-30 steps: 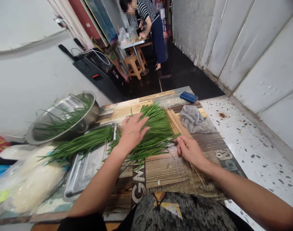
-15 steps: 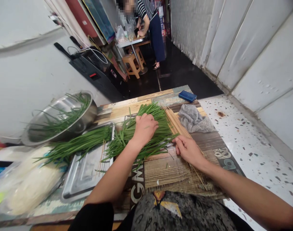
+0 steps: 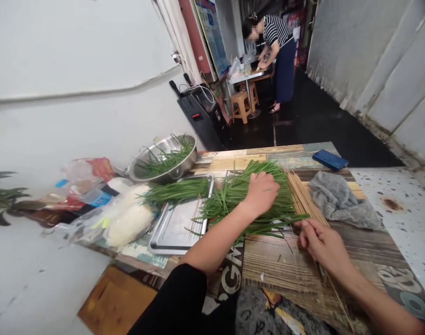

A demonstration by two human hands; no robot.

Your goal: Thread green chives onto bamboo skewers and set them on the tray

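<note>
My left hand [image 3: 263,193] lies on a heap of green chives [image 3: 229,195], its fingers curled down around some stalks. The fingertips are hidden among the leaves. To its right, my right hand [image 3: 319,242] is closed in a pinch at the chives' near right edge. A thin bamboo skewer [image 3: 340,298] runs out from under that palm toward me; its other end is hidden. Chive ends touch the right thumb and forefinger. Just beyond the right hand, a bundle of bamboo skewers [image 3: 301,193] lies on the table beside the heap.
A metal tray [image 3: 179,228] holds more chives and a few skewers. Behind it stands a steel bowl [image 3: 163,177] with loose chives. A bag of white food [image 3: 128,223] lies left. A grey cloth [image 3: 338,197] and blue box [image 3: 330,159] are right. A person [image 3: 282,60] works at a far table.
My view has swung left, so everything sits farther right in the picture. Both hands stay at the chives, the left on the heap and the right at its edge.
</note>
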